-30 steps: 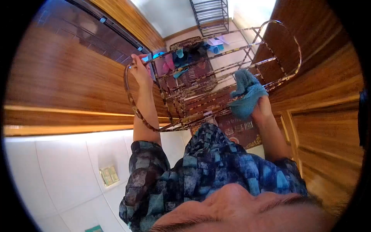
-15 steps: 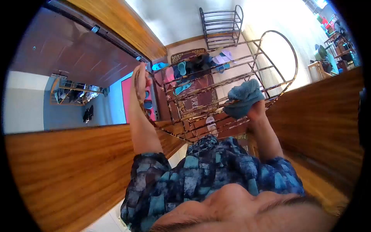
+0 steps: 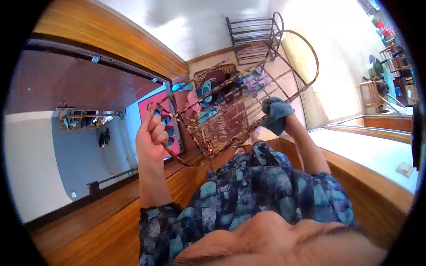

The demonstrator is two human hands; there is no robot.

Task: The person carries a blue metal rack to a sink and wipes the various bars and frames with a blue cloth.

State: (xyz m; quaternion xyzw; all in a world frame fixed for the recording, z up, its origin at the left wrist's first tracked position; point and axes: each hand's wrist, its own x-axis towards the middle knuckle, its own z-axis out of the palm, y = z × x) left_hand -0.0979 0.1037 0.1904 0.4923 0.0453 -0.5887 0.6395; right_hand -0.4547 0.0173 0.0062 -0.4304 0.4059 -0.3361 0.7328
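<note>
A metal shoe rack (image 3: 230,142) with a mottled brown finish is held up tilted in front of me, its rounded end loop pointing to the upper right. My left hand (image 3: 153,137) has its fingers curled around the tube at the rack's left end. In my right hand (image 3: 290,123) is a bunched teal cloth (image 3: 276,113), which meets the rack's near side bar and hides most of the fingers. Below the bars, a teal pair of slippers (image 3: 208,114) and a lilac slipper (image 3: 254,80) show on the floor.
A second dark rack (image 3: 253,30) stands by the far wall. Under the held rack lies a brown patterned doormat (image 3: 228,126). To the left are an open door (image 3: 88,80) and a pink mat (image 3: 148,103) with slippers. A wooden stool (image 3: 367,94) stands at far right.
The rack has tilted, its left end coming lower and nearer. My left hand has moved down and left, now showing curled fingers. The cloth has shifted slightly left, and the view has turned.
</note>
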